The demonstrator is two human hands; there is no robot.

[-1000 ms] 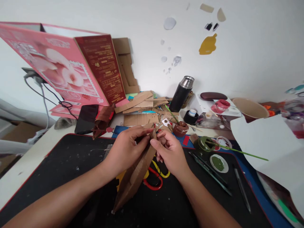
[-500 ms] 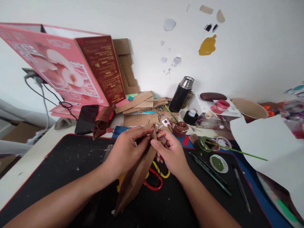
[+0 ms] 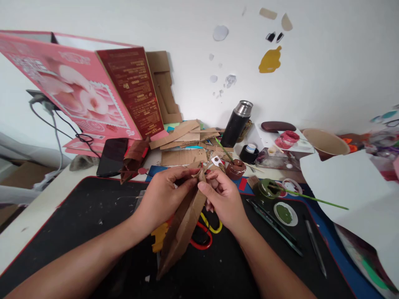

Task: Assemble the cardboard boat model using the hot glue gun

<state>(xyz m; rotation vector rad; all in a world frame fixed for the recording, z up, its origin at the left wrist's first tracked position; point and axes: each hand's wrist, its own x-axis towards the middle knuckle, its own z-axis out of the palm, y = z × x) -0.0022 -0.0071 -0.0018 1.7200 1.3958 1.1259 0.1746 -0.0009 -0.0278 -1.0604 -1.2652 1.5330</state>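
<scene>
Between my hands is a long folded piece of brown cardboard (image 3: 183, 226), its far tip up and its near pointed end hanging low over the black mat (image 3: 93, 224). My left hand (image 3: 168, 195) pinches the far tip from the left with thumb and fingers. From the right, my right hand (image 3: 222, 197) grips the same tip, thumb on the outer face and fingers curled. Under the cardboard lie scissors with red and yellow handles (image 3: 202, 246), their blades hidden. A yellow-orange piece (image 3: 159, 237) shows to the left, partly covered.
Cardboard scraps (image 3: 179, 139), a black thermos (image 3: 236, 126) and a brown paint jar (image 3: 236, 169) stand behind my hands. At right are a green paint jar (image 3: 268, 189) with a brush across it, pens (image 3: 276, 227) and a paint lid (image 3: 285, 214). A pink box (image 3: 77, 89) stands back left.
The cardboard's near end has swung slightly right and its fold looks wider, uncovering more of the yellow-orange piece. Both hands keep their hold on the tip. The view has shifted slightly.
</scene>
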